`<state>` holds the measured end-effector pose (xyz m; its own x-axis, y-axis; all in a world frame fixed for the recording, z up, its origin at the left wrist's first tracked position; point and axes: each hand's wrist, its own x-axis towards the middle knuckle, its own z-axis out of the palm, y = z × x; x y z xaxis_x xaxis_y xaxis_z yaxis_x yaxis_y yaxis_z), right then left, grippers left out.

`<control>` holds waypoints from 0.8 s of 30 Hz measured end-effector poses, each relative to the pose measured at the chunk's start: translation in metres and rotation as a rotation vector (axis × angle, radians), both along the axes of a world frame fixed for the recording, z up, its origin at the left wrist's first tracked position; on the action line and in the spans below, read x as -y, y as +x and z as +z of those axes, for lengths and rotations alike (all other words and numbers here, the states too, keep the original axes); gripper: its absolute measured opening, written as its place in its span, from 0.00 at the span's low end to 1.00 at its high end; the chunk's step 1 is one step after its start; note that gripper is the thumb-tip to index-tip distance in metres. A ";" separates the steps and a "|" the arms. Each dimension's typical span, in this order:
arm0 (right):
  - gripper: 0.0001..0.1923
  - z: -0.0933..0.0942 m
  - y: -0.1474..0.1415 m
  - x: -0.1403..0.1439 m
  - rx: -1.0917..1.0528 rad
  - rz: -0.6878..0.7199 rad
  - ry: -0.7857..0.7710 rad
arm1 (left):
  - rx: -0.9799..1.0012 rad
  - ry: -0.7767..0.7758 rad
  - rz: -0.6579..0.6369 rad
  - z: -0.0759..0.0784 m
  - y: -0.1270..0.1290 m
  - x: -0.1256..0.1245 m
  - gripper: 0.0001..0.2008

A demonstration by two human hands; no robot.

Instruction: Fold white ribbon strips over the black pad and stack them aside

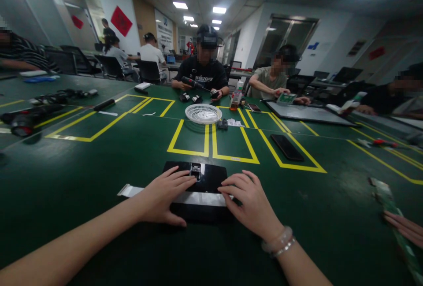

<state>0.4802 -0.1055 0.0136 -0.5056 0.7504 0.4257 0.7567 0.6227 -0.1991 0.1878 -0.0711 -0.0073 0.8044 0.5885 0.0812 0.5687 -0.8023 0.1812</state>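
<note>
A flat black panel [206,184] lies on the green tabletop [82,176] just ahead of the person, at the 6 o'clock edge of the view, with a pale strip [191,198] running across it and sticking out past its 9 o'clock side. The left hand [163,195] rests palm-down with fingers spread and nearly flat, its fingertips touching the panel near a small metal-framed part [195,171] at the panel's 12 o'clock edge; it grips nothing. The right hand [249,202] is likewise laid open over the panel's 3 o'clock end, fingers slightly curled, pressing rather than clutching. The panel looks thin, rigid and glossy, probably light but slippery and easily scratched or cracked, so its edges seem the safest places to take hold; the strip looks thin and pliable, likely to crease. Further off at 12 o'clock a white slotted plastic basket [202,113] sits among yellow tape outlines [231,157], and a dark phone-like slab [287,146] lies at 2 o'clock
</note>
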 end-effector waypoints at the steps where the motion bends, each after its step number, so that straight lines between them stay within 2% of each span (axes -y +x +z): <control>1: 0.09 0.000 0.000 0.000 0.001 -0.003 0.006 | 0.010 -0.006 -0.002 -0.001 0.000 0.000 0.50; 7: 0.09 0.000 0.000 -0.001 -0.044 -0.029 0.086 | 0.095 -0.005 -0.020 -0.002 0.001 0.001 0.45; 9: 0.09 0.001 0.001 -0.001 -0.073 -0.042 0.118 | 0.105 0.004 -0.022 0.002 0.000 0.000 0.44; 12: 0.09 0.002 0.002 -0.001 -0.123 -0.065 0.148 | 0.116 0.036 0.040 0.011 -0.009 -0.004 0.41; 15: 0.09 0.001 0.002 -0.001 -0.139 -0.076 0.157 | 0.114 0.110 0.149 0.020 -0.027 -0.015 0.37; 18: 0.09 -0.002 0.003 -0.002 -0.111 -0.080 0.146 | 0.099 0.207 0.287 0.026 -0.057 -0.032 0.34; 21: 0.09 -0.003 0.003 -0.002 -0.077 -0.085 0.127 | 0.072 0.292 0.475 0.030 -0.094 -0.049 0.31; 24: 0.08 -0.003 0.003 -0.001 -0.061 -0.080 0.109 | -0.018 0.330 0.720 0.033 -0.134 -0.060 0.31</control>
